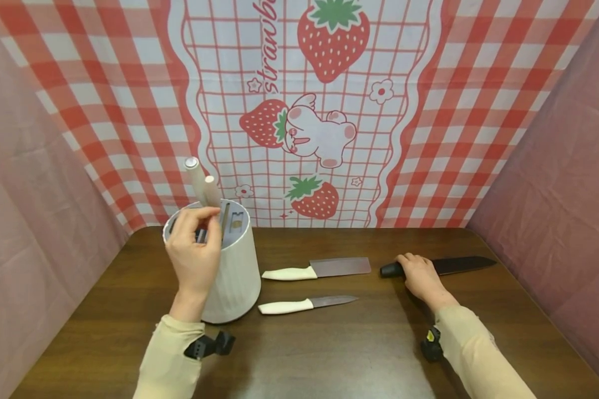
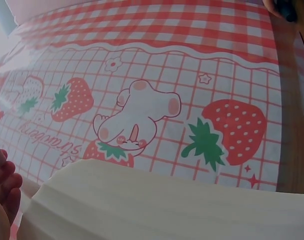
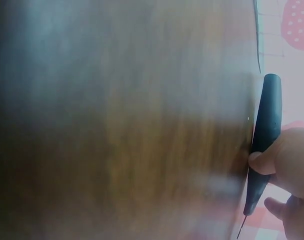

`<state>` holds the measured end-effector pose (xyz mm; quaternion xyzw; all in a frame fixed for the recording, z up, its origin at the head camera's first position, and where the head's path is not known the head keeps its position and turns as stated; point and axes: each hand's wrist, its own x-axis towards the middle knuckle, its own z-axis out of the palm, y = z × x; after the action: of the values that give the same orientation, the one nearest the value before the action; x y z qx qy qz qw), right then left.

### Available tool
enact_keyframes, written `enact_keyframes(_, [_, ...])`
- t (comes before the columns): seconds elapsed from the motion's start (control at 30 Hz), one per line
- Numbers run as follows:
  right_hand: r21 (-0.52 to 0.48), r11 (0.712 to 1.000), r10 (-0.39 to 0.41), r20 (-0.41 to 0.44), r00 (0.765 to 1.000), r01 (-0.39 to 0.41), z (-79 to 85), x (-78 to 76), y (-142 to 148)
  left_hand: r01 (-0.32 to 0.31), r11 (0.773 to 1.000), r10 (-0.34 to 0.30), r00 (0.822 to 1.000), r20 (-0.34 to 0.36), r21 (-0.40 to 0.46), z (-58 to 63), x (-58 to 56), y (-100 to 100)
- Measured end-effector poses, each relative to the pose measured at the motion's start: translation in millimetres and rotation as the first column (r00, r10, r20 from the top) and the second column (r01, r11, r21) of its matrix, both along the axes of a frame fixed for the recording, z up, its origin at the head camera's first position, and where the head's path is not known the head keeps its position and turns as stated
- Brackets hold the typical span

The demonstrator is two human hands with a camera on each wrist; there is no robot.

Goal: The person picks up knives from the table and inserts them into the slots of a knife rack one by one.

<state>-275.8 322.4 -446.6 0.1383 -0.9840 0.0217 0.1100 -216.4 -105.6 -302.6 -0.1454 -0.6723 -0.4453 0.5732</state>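
Note:
My right hand (image 1: 421,275) grips the black handle (image 3: 267,110) of a black-bladed knife (image 1: 461,265) at the right of the table, its blade pointing right. My left hand (image 1: 194,241) is over the near rim of a white ribbed knife holder (image 1: 237,282), thumb and index fingertips close together. They overlap the lower end of a pale knife handle (image 1: 211,191) standing in the holder; I cannot tell whether they pinch it. A thicker pale handle (image 1: 196,176) rises behind. In the left wrist view, bent fingers (image 2: 7,187) show at the left edge above the holder.
A white-handled cleaver (image 1: 339,267) and a smaller white-handled knife (image 1: 331,301) lie between the holder and my right hand, blades pointing right. A strawberry-print cloth (image 1: 319,127) hangs behind the brown table (image 1: 324,354); pink cloth (image 1: 554,138) hangs at both sides.

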Motion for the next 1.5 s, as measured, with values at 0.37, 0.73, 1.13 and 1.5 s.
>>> enact_keyframes(0.37, [0.011,0.998,0.054,-0.015,0.998,-0.054,-0.4,0.9,9,-0.005,0.999,0.004,1.000,-0.011,-0.052,-4.0,2.8,5])
enact_keyframes(0.73, [0.058,0.995,0.076,0.012,0.997,-0.077,4.4,3.6,11,0.051,0.996,-0.056,0.997,-0.062,-0.068,-5.0,3.1,8])
enact_keyframes(1.13, [0.091,0.989,0.119,-0.032,0.992,-0.115,16.4,9.4,9,0.053,0.990,-0.060,0.997,-0.051,-0.134,-9.5,5.1,11])
enact_keyframes(1.5, [0.046,0.984,0.178,-0.104,0.979,-0.174,21.6,9.4,6,0.070,0.989,-0.082,0.993,-0.087,-0.127,-8.7,4.5,13])
